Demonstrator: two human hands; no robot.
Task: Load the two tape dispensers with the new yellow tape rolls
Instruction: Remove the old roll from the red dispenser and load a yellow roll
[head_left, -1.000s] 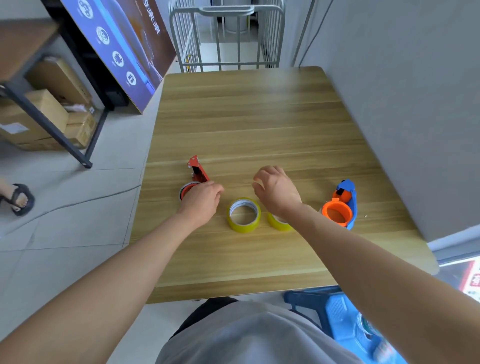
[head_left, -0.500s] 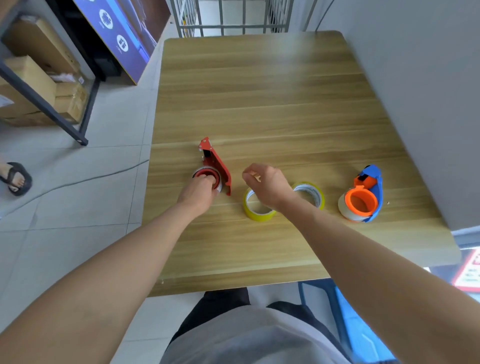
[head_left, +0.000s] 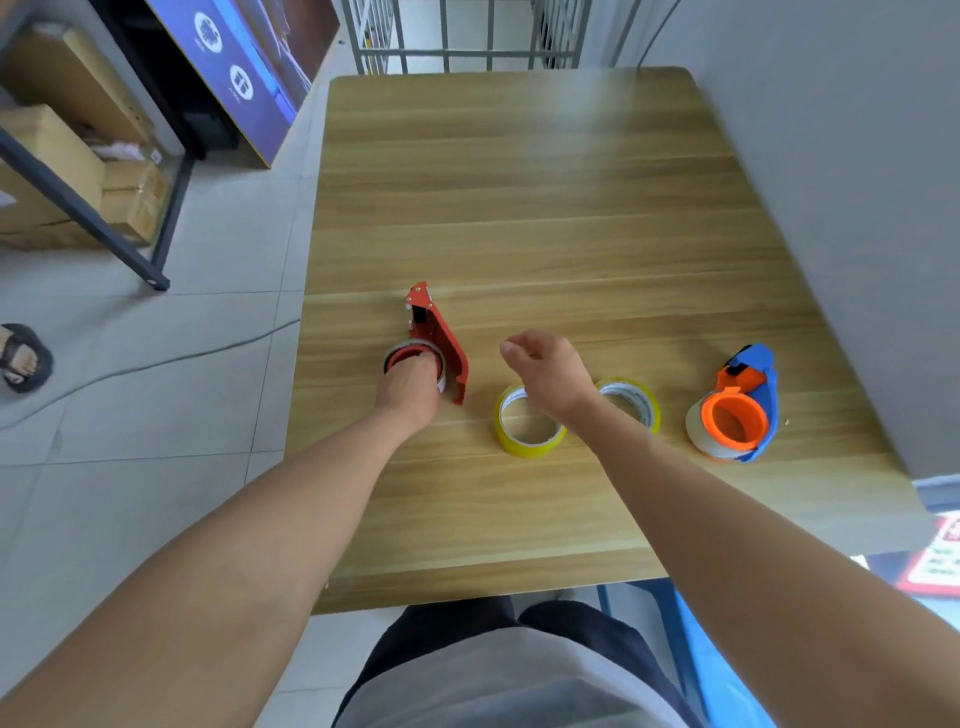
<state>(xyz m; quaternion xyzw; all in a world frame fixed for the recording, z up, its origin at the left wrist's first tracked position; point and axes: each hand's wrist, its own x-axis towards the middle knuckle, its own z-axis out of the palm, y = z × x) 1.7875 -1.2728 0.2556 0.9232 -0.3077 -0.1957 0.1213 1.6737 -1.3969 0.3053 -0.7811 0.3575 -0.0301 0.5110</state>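
Note:
A red tape dispenser (head_left: 439, 338) lies on the wooden table (head_left: 519, 208) at the left, with a nearly used-up roll on its red hub. My left hand (head_left: 410, 387) rests on that hub and roll, fingers closed around it. Two yellow tape rolls lie flat in the middle: one (head_left: 524, 441) just below my right hand, the other (head_left: 636, 400) partly hidden behind my right wrist. My right hand (head_left: 550, 371) hovers above them, fingers loosely curled, holding nothing. A blue and orange dispenser (head_left: 737, 410) with a pale roll lies at the right.
A grey wall (head_left: 831, 182) runs along the table's right edge. A metal cage cart (head_left: 457, 31) stands beyond the far edge. Shelving with cardboard boxes (head_left: 57, 171) and a blue sign (head_left: 234, 67) are on the left. A sandalled foot (head_left: 23, 358) shows on the floor.
My left hand has settled onto the red dispenser's hub. My right hand has lifted off the yellow rolls and drifted left, above them. The camera has tilted down.

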